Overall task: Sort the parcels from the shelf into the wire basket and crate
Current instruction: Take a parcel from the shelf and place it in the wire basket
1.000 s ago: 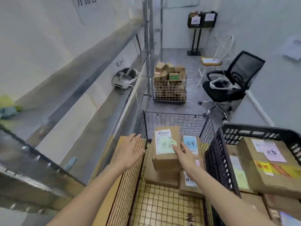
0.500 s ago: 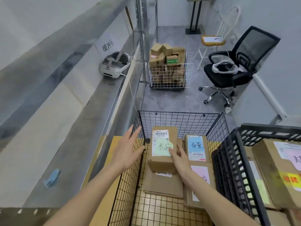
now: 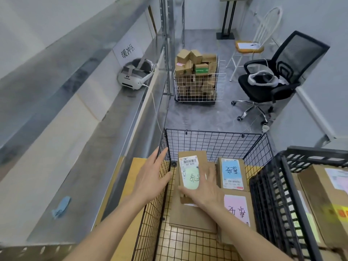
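- At nine o'clock I see the metal shelf (image 3: 105, 129) running away from me, a blue scrap (image 3: 61, 207) lying near me on it and a white headset (image 3: 134, 76) far along it at eleven o'clock.
- My left hand (image 3: 150, 178) hangs over the left wall of the black wire basket (image 3: 212, 143), fingers straight and spread, holding nothing; I cannot tell whether the palm touches the wire.
- Inside the basket, at twelve o'clock from my hands, sits the parcel with the green label (image 3: 192, 170), resting on a flatter brown parcel (image 3: 190, 217).
- My right hand (image 3: 204, 191) lies flat on the near end of the green-label parcel, fingers relaxed and straight, thumb out to the left along its near edge, not curled round it.
- Just to the right in the basket are a parcel with a blue label (image 3: 231, 173) and, nearer me, one with a pink label (image 3: 237, 210).
- At three o'clock the black crate (image 3: 273, 194) stands against the basket, with large brown boxes (image 3: 323, 200) inside.
- Far off at twelve o'clock a white wire cart (image 3: 197, 85) is heaped with small boxes; a black office chair (image 3: 276, 76) stands at one o'clock.
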Action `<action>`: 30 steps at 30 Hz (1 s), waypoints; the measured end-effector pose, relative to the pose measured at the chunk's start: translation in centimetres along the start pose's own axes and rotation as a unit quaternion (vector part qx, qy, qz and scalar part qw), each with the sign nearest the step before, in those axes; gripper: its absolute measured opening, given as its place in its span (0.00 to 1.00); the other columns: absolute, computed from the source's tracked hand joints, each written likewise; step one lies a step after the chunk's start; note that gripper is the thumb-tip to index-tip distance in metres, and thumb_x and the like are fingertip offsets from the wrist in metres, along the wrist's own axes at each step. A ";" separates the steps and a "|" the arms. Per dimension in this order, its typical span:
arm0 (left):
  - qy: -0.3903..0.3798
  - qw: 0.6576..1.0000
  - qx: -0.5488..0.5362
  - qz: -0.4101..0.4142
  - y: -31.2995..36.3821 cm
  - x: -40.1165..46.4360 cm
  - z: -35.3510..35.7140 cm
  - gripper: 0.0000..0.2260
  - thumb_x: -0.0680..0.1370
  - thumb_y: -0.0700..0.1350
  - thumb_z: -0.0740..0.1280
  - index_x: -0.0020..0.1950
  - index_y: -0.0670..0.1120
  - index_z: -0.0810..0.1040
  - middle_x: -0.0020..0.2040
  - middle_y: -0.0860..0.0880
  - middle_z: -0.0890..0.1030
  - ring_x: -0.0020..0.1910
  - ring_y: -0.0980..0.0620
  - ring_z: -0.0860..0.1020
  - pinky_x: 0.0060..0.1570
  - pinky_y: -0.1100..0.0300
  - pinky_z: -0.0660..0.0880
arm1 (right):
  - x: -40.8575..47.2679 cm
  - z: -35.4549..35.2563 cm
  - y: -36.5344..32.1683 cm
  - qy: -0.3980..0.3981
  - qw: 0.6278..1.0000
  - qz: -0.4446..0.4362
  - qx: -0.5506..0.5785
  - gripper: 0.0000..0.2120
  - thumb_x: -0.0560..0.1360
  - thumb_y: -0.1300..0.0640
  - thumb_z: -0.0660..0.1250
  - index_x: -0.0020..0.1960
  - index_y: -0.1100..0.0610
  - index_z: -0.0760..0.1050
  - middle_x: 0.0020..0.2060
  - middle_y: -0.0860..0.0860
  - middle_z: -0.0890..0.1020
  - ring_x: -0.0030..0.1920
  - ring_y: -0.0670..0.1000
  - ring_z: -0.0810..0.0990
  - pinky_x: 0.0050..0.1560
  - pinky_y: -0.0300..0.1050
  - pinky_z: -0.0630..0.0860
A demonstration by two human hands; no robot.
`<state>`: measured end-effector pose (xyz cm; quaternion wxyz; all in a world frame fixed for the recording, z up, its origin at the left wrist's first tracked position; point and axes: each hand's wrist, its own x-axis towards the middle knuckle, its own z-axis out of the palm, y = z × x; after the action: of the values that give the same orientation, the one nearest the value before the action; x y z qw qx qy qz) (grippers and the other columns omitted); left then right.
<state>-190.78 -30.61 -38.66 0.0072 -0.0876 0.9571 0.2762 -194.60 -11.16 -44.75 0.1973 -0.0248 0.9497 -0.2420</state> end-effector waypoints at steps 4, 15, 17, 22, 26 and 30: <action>0.005 1.000 -0.002 0.003 -0.3 0.0 0.1 0.36 0.80 0.57 0.67 0.82 0.62 0.49 0.83 0.56 0.50 0.80 0.54 0.56 0.74 0.53 0.61 | 1.1 0.1 -0.2 -0.059 0.995 -0.052 -0.067 0.58 0.63 0.28 0.69 0.82 0.42 0.41 0.81 0.51 0.39 0.80 0.58 0.55 0.72 0.55 0.65; 0.011 0.954 0.223 0.202 2.4 1.9 1.1 0.36 0.80 0.60 0.64 0.83 0.52 0.52 0.83 0.49 0.53 0.82 0.51 0.51 0.78 0.58 0.39 | 1.5 -3.4 5.0 -0.059 0.983 -0.116 -0.132 0.59 0.64 0.27 0.69 0.82 0.43 0.40 0.82 0.51 0.42 0.81 0.53 0.45 0.79 0.59 0.51; -0.024 0.954 0.239 0.182 2.9 2.7 1.9 0.38 0.79 0.63 0.64 0.83 0.51 0.52 0.82 0.49 0.56 0.81 0.51 0.55 0.77 0.57 0.44 | 1.1 -3.5 5.7 -0.034 0.984 -0.118 -0.129 0.59 0.63 0.28 0.71 0.82 0.45 0.41 0.82 0.51 0.44 0.81 0.54 0.50 0.77 0.56 0.58; -0.126 0.967 0.195 0.101 4.0 4.0 4.4 0.46 0.73 0.62 0.73 0.83 0.52 0.51 0.82 0.53 0.56 0.78 0.51 0.62 0.75 0.52 0.61 | 1.6 -5.2 7.3 -0.053 0.988 -0.107 -0.098 0.50 0.69 0.36 0.73 0.81 0.42 0.48 0.82 0.51 0.44 0.80 0.55 0.54 0.69 0.53 0.71; -0.158 0.977 0.144 0.021 3.1 3.9 6.3 0.44 0.73 0.58 0.75 0.82 0.54 0.54 0.83 0.53 0.52 0.76 0.50 0.64 0.71 0.51 0.68 | 2.4 -5.6 8.3 -0.055 0.992 -0.107 -0.048 0.42 0.75 0.50 0.72 0.81 0.39 0.52 0.82 0.47 0.41 0.69 0.54 0.73 0.57 0.49 0.78; -0.128 0.985 0.118 0.004 2.4 4.0 7.1 0.38 0.76 0.50 0.74 0.81 0.54 0.57 0.83 0.55 0.49 0.74 0.49 0.68 0.67 0.52 0.72 | 3.3 -5.3 8.8 -0.043 0.993 -0.108 0.009 0.35 0.78 0.48 0.70 0.80 0.42 0.57 0.79 0.48 0.60 0.73 0.53 0.68 0.70 0.51 0.70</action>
<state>-195.37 -25.52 -43.64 0.1389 -0.0465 0.9745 0.1699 -199.24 -1.51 -45.81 0.2112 -0.1364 0.9298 -0.2689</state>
